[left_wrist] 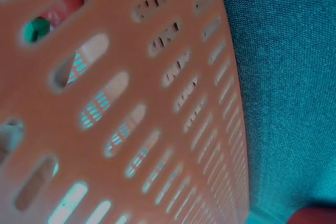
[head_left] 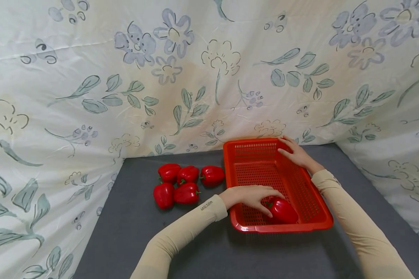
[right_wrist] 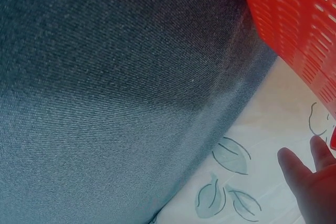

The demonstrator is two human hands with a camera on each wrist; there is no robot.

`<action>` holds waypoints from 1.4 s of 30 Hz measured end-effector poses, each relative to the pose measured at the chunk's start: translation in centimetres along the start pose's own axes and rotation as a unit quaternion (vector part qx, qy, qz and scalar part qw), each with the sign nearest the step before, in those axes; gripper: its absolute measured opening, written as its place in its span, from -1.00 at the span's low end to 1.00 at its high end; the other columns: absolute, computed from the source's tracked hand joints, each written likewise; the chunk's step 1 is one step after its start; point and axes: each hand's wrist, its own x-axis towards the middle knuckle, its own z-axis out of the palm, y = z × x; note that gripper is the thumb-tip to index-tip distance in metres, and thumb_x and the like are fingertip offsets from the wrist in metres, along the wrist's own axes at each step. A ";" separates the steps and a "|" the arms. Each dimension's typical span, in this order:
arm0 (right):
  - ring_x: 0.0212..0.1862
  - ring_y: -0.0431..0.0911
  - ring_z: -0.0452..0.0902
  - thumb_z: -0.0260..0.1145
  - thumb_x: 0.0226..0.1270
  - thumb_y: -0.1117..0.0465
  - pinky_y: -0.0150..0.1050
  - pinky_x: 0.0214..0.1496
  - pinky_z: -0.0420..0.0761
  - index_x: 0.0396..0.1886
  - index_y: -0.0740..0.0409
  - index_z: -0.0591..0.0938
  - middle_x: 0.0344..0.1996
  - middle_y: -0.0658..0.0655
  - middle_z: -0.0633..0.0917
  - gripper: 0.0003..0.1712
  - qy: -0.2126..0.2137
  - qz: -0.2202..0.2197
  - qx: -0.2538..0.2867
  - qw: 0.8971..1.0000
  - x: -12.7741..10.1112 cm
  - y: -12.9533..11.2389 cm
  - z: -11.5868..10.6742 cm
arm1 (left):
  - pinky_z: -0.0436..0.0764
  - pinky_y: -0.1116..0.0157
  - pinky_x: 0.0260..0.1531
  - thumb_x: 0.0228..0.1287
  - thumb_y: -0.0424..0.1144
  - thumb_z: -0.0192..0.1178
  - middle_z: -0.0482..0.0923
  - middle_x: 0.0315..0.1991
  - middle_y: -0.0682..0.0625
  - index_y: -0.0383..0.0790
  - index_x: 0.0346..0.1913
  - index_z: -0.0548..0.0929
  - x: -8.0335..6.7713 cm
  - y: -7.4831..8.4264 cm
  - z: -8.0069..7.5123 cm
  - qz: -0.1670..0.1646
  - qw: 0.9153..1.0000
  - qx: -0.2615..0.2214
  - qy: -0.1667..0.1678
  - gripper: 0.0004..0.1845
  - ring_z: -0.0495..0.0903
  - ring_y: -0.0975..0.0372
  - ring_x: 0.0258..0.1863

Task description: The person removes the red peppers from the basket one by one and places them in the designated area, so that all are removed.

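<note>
Over the left wall of a red plastic basket point(head_left: 232, 186) reaches my left hand point(head_left: 253, 195). Its fingers and thumb grip a red bell pepper point(head_left: 283, 211) near the stem, low in the basket's front part. Through the wall slots in the left wrist view, a green stem point(left_wrist: 37, 29) and some red skin show; the left hand is not clearly seen there. My right hand point(head_left: 298, 155) holds the basket's rim at the back right corner, thumb inside. Two of its fingers point(right_wrist: 294, 169) appear outside the wall in the right wrist view.
Left of the basket, several red bell peppers point(head_left: 186, 193) lie grouped on the dark grey cloth-covered table point(head_left: 132, 232); one point(head_left: 212, 176) sits close to the basket's left wall. A floral curtain point(head_left: 195, 77) hangs behind the table and along its sides.
</note>
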 end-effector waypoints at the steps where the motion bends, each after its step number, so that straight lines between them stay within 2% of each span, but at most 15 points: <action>1: 0.40 0.33 -0.16 0.08 0.39 0.00 0.37 0.26 -0.05 0.43 0.19 0.10 0.43 0.34 -0.06 -0.27 0.001 0.000 0.000 1.000 0.0 0.0 0.0 | 0.35 0.63 0.02 0.01 0.05 0.34 0.35 0.13 0.22 0.10 0.31 0.26 0.0 0.0 0.0 0.004 1.000 0.001 0.003 -0.23 0.34 0.44 0.06; 14: 0.40 0.33 -0.18 0.04 0.41 -0.05 0.38 0.26 -0.07 0.44 0.17 0.06 0.44 0.32 -0.10 -0.25 -0.008 0.007 0.002 1.000 -0.1 -0.1 0.2 | 0.37 0.63 -0.02 -0.01 0.08 0.34 0.37 0.11 0.23 0.13 0.28 0.28 -0.7 -0.1 0.2 0.005 0.999 0.037 0.027 -0.25 0.36 0.46 0.00; 22: 0.40 0.34 -0.18 0.04 0.41 -0.03 0.39 0.26 -0.06 0.44 0.18 0.05 0.44 0.32 -0.11 -0.25 -0.010 0.006 0.007 1.000 -0.3 -0.3 0.1 | 0.39 0.57 0.05 -0.01 0.10 0.34 0.38 0.13 0.18 0.14 0.28 0.29 -1.7 0.0 -0.6 0.006 0.997 0.053 0.064 -0.25 0.38 0.44 0.02; 31: 0.40 0.33 -0.16 0.06 0.40 -0.02 0.37 0.26 -0.05 0.43 0.20 0.08 0.43 0.33 -0.07 -0.26 0.000 0.007 -0.002 1.000 -0.3 -0.6 0.2 | 0.40 0.58 0.03 0.00 0.12 0.32 0.39 0.12 0.19 0.13 0.27 0.31 -3.0 0.5 -1.8 0.006 0.994 0.041 0.102 -0.27 0.38 0.46 0.01; 42: 0.40 0.33 -0.17 0.05 0.41 0.00 0.37 0.28 -0.07 0.43 0.22 0.06 0.43 0.34 -0.09 -0.26 -0.009 0.014 -0.003 1.000 -0.5 -0.9 -0.1 | 0.41 0.52 0.07 0.01 0.16 0.30 0.37 0.15 0.19 0.15 0.28 0.30 -4.7 0.8 -2.8 0.003 0.990 0.027 0.135 -0.27 0.36 0.47 0.04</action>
